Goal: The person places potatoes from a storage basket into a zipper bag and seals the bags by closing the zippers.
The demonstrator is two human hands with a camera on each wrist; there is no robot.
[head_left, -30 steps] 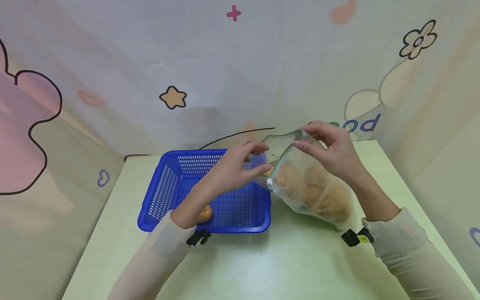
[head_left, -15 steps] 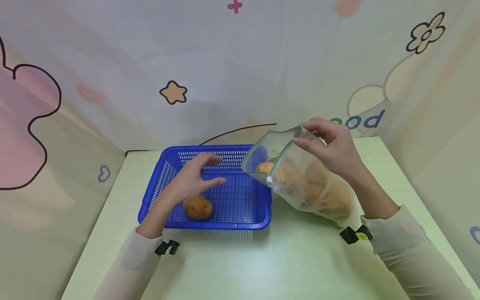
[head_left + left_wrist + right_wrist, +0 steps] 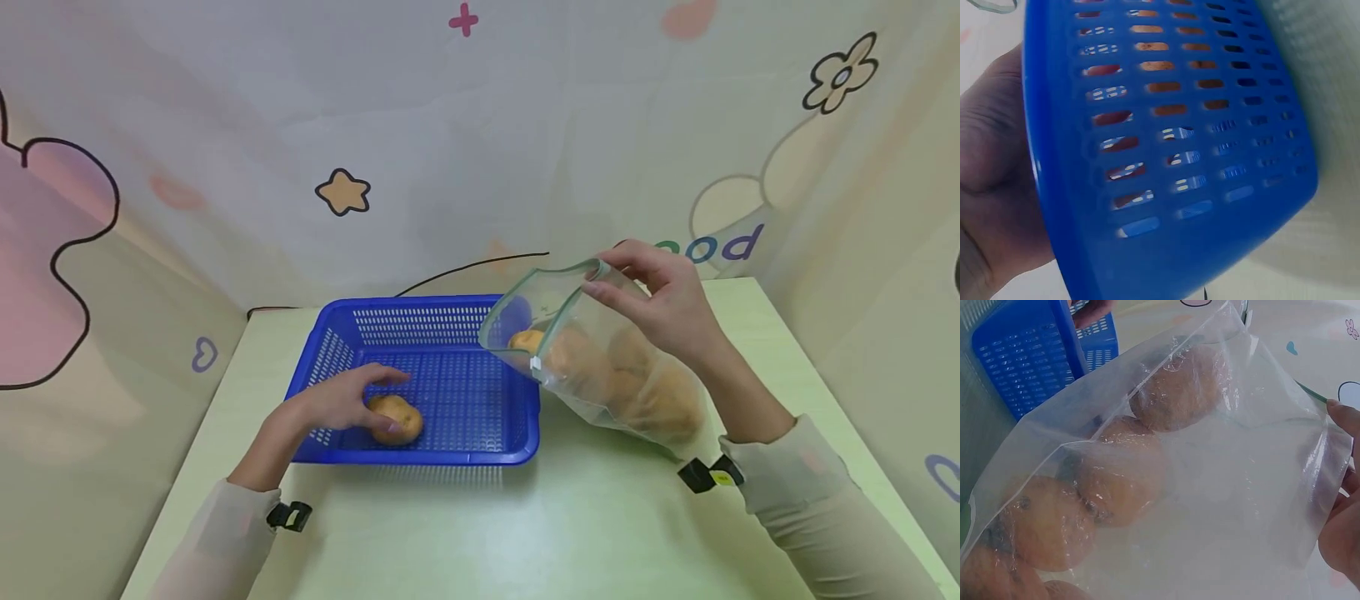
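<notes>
In the head view my left hand (image 3: 347, 400) reaches into a blue plastic basket (image 3: 480, 457), over a potato (image 3: 397, 421) at its front left. The thumb overlaps the potato's front while the fingers stretch past its far side with a gap. Through the basket's slots the left wrist view shows parts of the potato (image 3: 1154, 65). My right hand (image 3: 663, 304) pinches the green-edged rim of a clear zip bag (image 3: 592, 408) and holds its mouth open toward the basket. Several potatoes (image 3: 1119, 472) lie inside the bag, one close to the opening.
A pale green table (image 3: 480, 533) carries the basket and the bag, which sit side by side. Behind and on both sides hangs a printed curtain (image 3: 450, 150). The zip's white slider (image 3: 536, 364) lies at the bag's near corner, overlapping the basket's right edge.
My left hand has moved away from the bag's mouth, left and down to the potato in the basket. My right hand keeps its pinch on the bag, nearly still.
</notes>
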